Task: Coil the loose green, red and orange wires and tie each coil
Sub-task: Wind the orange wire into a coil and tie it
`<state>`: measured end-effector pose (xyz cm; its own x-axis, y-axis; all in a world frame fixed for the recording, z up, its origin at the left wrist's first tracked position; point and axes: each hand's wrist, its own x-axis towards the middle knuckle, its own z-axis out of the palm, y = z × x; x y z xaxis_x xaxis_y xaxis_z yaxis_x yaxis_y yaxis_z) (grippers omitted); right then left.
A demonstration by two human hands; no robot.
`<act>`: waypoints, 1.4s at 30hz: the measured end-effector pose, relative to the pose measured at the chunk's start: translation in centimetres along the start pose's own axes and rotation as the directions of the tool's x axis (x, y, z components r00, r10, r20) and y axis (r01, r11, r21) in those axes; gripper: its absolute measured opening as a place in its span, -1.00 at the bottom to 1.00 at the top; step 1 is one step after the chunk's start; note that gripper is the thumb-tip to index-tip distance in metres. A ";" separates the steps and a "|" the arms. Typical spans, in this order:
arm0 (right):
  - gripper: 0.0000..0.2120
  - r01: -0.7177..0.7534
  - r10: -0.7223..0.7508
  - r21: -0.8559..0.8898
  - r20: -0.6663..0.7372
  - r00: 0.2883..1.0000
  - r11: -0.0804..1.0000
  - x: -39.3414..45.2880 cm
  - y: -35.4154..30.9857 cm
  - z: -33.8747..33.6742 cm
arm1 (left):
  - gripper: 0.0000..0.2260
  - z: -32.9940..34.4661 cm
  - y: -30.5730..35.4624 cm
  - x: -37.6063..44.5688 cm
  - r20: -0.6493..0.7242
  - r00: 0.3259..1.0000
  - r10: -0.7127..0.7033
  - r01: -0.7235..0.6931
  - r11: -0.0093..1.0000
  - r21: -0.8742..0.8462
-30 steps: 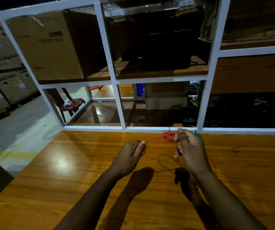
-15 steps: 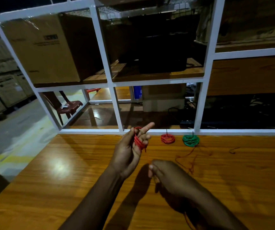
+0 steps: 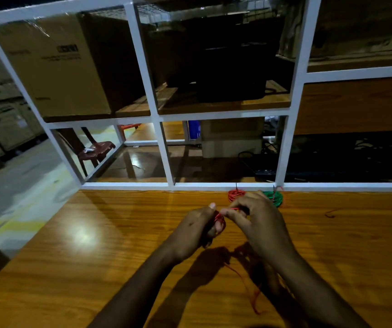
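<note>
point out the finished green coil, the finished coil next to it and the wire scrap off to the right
green coil (image 3: 276, 199), head view, right side of loops
orange-red coil (image 3: 234, 194), head view, left loops
wire scrap (image 3: 330, 214), head view, its curved middle

green coil (image 3: 276, 198) – half hidden behind right hand (image 3: 260, 218)

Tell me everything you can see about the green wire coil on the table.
The green coil is thin wire wound into a small round bundle, lying flat on the wooden table at its far edge, against the white frame. A short dark end sticks up from it. The right hand partly hides its near side; whether they touch is unclear.
</note>
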<state>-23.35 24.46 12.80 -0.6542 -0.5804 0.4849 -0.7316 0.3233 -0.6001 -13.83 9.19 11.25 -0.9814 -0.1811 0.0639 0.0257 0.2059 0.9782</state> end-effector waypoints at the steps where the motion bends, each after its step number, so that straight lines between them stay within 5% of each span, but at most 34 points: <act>1: -0.75 0.009 -0.009 -0.004 -0.016 1.000 1.000 0.2 0.4 0.1 | -0.59 0.0 0.2 0.0 0.040 0.999 -0.030 0.035 0.993 -0.112; 5: -0.42 0.003 0.024 -0.147 0.183 0.983 0.989 0.3 1.6 1.0 | -0.71 -0.5 1.1 -0.3 0.174 0.984 0.022 0.087 0.798 -0.597; 10: -0.77 -0.014 0.067 -0.112 0.481 0.874 0.994 -0.3 0.8 2.0 | -0.73 -1.7 2.6 0.0 0.071 0.993 0.089 0.033 0.370 -0.928; 13: -0.90 0.121 0.000 -0.173 0.570 0.821 0.977 -0.4 0.4 2.8 | -0.76 -1.7 3.3 0.6 -0.127 0.992 0.011 -0.125 0.304 -0.945; 16: -0.91 0.175 -0.041 -0.153 0.627 0.778 0.973 -0.7 0.1 3.4 | -0.68 -1.8 4.2 1.0 -0.256 0.967 0.004 -0.237 0.390 -0.890; 18: -0.90 0.197 -0.067 -0.130 0.648 0.759 0.972 -0.8 -0.5 3.2 | -0.62 -2.4 3.9 1.2 -0.380 0.925 0.020 -0.301 0.652 -0.696; 20: -0.84 0.144 -0.080 -0.047 0.642 0.763 0.988 -0.9 -1.5 2.5 | -0.56 -3.2 2.8 1.1 -0.503 0.856 0.121 -0.259 0.942 -0.215; 22: -0.78 0.034 -0.081 0.090 0.599 0.797 0.995 -0.7 -2.3 1.8 | -0.58 -3.6 1.4 1.2 -0.455 0.852 0.259 -0.196 0.963 0.183; 24: -0.74 -0.050 -0.058 0.199 0.504 0.862 0.979 -0.4 -2.4 1.4 | -0.60 -3.6 -0.1 1.1 -0.317 0.903 0.291 -0.122 0.879 0.460; 27: -0.71 -0.114 0.025 0.312 0.276 0.961 0.943 -0.1 -1.9 1.4 | -0.43 -2.9 -1.0 0.6 -0.230 0.944 0.238 -0.066 0.816 0.574; 29: -0.70 -0.115 0.064 0.347 0.156 0.986 0.931 0.1 -1.4 1.6 | -0.37 -2.1 -0.4 0.2 -0.174 0.969 0.174 -0.084 0.898 0.431; 33: -0.72 -0.130 0.105 0.350 0.089 0.990 0.928 0.5 -0.3 2.1 | -0.60 -1.0 0.7 -0.2 0.056 0.998 0.024 -0.016 0.990 -0.138; 35: -0.71 -0.156 0.124 0.367 0.109 0.986 0.917 0.6 -0.2 2.3 | -0.67 -0.8 1.1 -0.3 0.101 0.995 0.017 0.031 0.890 -0.455; 38: -0.66 -0.237 0.172 0.295 0.232 0.957 0.926 0.7 -0.5 2.7 | -0.66 -1.0 1.6 -0.2 0.053 0.999 -0.009 0.049 0.585 -0.810; 42: -0.61 -0.313 0.222 0.205 0.372 0.901 0.927 -0.3 -0.8 3.9 | -0.70 -1.7 2.2 0.4 -0.089 0.994 -0.059 -0.068 0.301 -0.951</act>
<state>-21.79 21.45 10.63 -0.6809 -0.7293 0.0671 -0.4345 0.3286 -0.8386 -13.84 7.95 13.81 -0.9602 -0.2782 0.0236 0.2553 -0.8405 0.4779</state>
